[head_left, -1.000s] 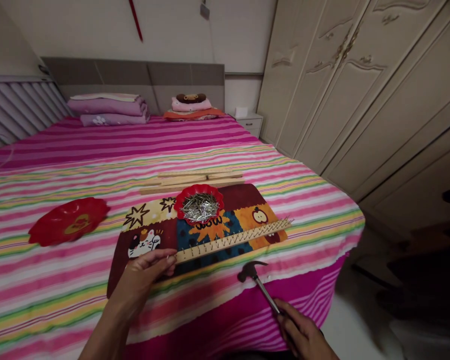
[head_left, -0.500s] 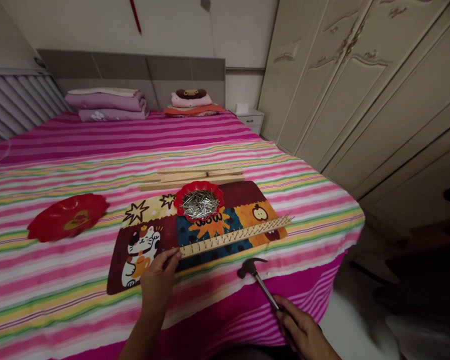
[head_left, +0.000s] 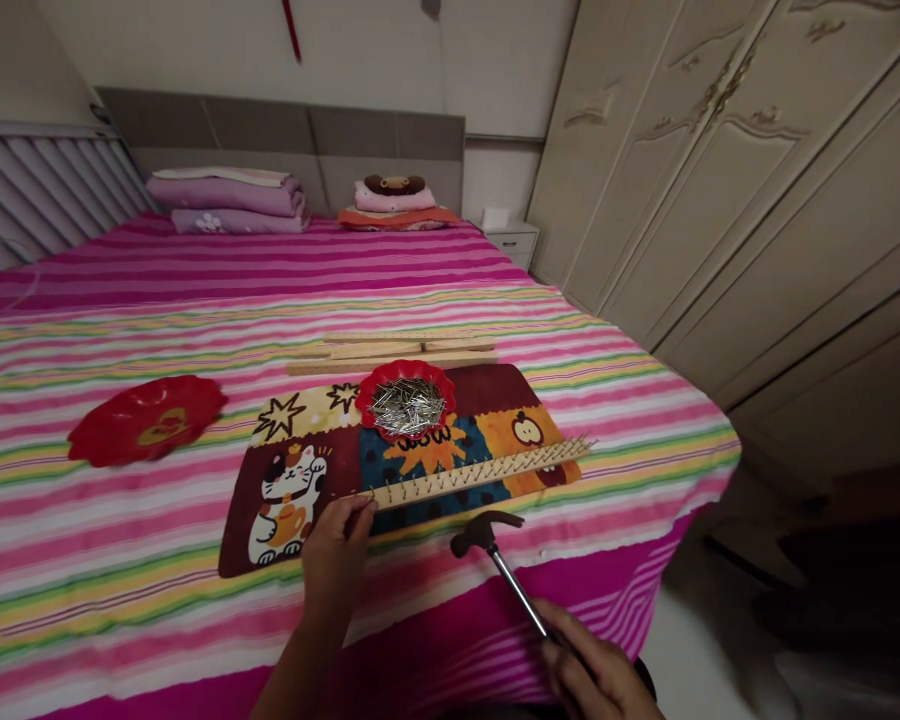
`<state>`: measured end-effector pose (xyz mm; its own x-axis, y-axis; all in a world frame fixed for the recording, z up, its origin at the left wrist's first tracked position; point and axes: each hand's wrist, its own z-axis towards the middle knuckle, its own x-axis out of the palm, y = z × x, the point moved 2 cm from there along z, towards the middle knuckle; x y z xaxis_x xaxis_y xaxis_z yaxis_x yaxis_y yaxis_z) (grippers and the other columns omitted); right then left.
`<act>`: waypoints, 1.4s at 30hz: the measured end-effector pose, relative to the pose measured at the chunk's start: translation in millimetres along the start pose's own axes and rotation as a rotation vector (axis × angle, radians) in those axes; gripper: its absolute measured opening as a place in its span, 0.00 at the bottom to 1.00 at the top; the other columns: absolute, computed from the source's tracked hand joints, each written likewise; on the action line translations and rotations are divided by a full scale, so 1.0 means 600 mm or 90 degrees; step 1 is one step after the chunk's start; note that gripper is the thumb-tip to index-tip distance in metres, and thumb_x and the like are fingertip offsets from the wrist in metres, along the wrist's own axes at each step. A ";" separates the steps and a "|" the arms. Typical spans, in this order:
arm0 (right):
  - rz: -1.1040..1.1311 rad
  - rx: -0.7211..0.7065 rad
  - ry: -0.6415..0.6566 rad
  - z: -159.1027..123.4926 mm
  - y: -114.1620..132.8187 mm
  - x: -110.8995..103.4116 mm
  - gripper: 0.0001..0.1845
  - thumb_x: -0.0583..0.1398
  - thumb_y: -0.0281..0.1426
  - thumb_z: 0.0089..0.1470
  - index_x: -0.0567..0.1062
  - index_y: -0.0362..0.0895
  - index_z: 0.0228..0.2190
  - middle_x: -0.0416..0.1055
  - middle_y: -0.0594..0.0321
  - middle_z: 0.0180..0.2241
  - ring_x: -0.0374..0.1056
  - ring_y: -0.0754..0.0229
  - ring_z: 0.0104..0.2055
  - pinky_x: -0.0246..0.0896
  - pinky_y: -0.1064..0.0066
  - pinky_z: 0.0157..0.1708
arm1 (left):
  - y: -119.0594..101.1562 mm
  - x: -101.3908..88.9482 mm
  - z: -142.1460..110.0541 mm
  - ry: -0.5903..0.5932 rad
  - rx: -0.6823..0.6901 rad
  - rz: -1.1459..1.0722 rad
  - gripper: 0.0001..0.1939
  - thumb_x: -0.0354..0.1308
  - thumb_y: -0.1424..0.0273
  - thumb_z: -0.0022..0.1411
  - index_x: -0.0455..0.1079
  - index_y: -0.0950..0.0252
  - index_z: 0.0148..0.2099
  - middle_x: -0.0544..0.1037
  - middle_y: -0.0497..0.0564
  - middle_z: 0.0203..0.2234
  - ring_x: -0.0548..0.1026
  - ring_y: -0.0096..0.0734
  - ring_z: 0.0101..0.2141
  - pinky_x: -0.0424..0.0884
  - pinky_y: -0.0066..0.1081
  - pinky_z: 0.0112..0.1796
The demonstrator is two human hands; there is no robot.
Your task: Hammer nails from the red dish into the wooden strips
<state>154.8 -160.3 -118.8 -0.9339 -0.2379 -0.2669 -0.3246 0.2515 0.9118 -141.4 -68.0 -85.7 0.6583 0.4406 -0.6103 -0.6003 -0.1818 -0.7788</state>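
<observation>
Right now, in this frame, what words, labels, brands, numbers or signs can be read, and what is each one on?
"WOW": on the mat, just below the bowl.
Plate: a gold mark, too blurred to tell if it is writing.
Hammer: no lettering can be made out.
No other text is readable.

Striped bed (head_left: 157, 520) — directly on it, patterned mat (head_left: 345, 450), wooden strips (head_left: 394, 352), red plate (head_left: 146, 420), folded purple bedding (head_left: 229, 194)

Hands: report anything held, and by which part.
The right hand grips the hammer by its handle. The left hand has fingers at the wooden strip, near its left end; whether they grip it cannot be told.
</observation>
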 end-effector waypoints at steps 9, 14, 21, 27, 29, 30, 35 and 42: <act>-0.128 -0.266 0.079 0.052 0.183 0.058 0.22 0.49 0.37 0.61 0.64 0.46 0.55 0.74 0.60 0.32 0.70 0.57 0.36 0.65 0.69 0.38 | 0.013 0.014 -0.003 -0.019 0.106 0.005 0.09 0.51 0.64 0.56 0.70 0.60 0.32 0.77 0.49 0.31 0.74 0.32 0.35 0.67 0.28 0.37; -0.203 -0.330 0.118 0.070 0.229 0.083 0.21 0.49 0.31 0.60 0.63 0.47 0.55 0.74 0.58 0.37 0.71 0.57 0.36 0.65 0.68 0.37 | 0.018 0.017 -0.005 -0.006 0.117 0.028 0.08 0.51 0.66 0.56 0.69 0.60 0.31 0.76 0.49 0.29 0.73 0.30 0.32 0.66 0.27 0.34; -0.276 -0.369 0.074 0.070 0.229 0.087 0.23 0.49 0.31 0.60 0.61 0.46 0.57 0.74 0.54 0.38 0.71 0.55 0.35 0.66 0.66 0.35 | 0.020 0.021 -0.005 -0.013 0.125 0.008 0.09 0.50 0.65 0.57 0.70 0.60 0.31 0.76 0.49 0.28 0.73 0.30 0.32 0.67 0.27 0.35; -0.249 -0.331 0.118 0.061 0.226 0.077 0.22 0.49 0.33 0.60 0.62 0.47 0.56 0.74 0.56 0.36 0.71 0.56 0.34 0.66 0.67 0.35 | 0.017 0.018 -0.005 -0.013 0.107 0.010 0.08 0.50 0.67 0.55 0.70 0.60 0.33 0.77 0.49 0.30 0.74 0.31 0.33 0.67 0.28 0.35; -0.203 -0.304 0.128 0.050 0.214 0.062 0.23 0.49 0.35 0.61 0.61 0.47 0.57 0.74 0.56 0.40 0.70 0.56 0.39 0.65 0.67 0.40 | 0.018 0.018 -0.003 -0.013 0.108 0.001 0.08 0.50 0.66 0.55 0.70 0.60 0.32 0.77 0.49 0.31 0.74 0.32 0.35 0.68 0.29 0.36; -0.181 -0.282 0.131 0.044 0.203 0.053 0.23 0.48 0.36 0.61 0.61 0.47 0.57 0.74 0.56 0.40 0.70 0.56 0.40 0.64 0.67 0.42 | 0.018 0.018 -0.002 -0.013 0.107 -0.003 0.09 0.50 0.65 0.56 0.70 0.60 0.32 0.77 0.49 0.31 0.74 0.32 0.35 0.68 0.29 0.37; -0.131 -0.164 0.114 0.022 0.107 0.004 0.25 0.49 0.42 0.59 0.66 0.50 0.55 0.76 0.58 0.36 0.72 0.55 0.36 0.64 0.65 0.43 | 0.014 0.008 -0.001 -0.004 0.117 0.015 0.11 0.52 0.61 0.54 0.71 0.60 0.34 0.78 0.50 0.31 0.75 0.33 0.34 0.69 0.30 0.36; -0.098 -0.053 0.050 0.029 0.002 -0.039 0.27 0.52 0.46 0.56 0.71 0.45 0.51 0.72 0.55 0.49 0.63 0.50 0.54 0.54 0.65 0.53 | -0.050 -0.017 0.032 -0.018 0.190 0.101 0.11 0.50 0.64 0.57 0.71 0.60 0.36 0.77 0.49 0.32 0.75 0.31 0.33 0.68 0.28 0.34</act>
<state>173.9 -138.1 -116.8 -0.8585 -0.3414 -0.3828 -0.4460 0.1284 0.8858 -139.2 -50.2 -53.3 0.5354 0.4528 -0.7130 -0.8038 0.0138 -0.5948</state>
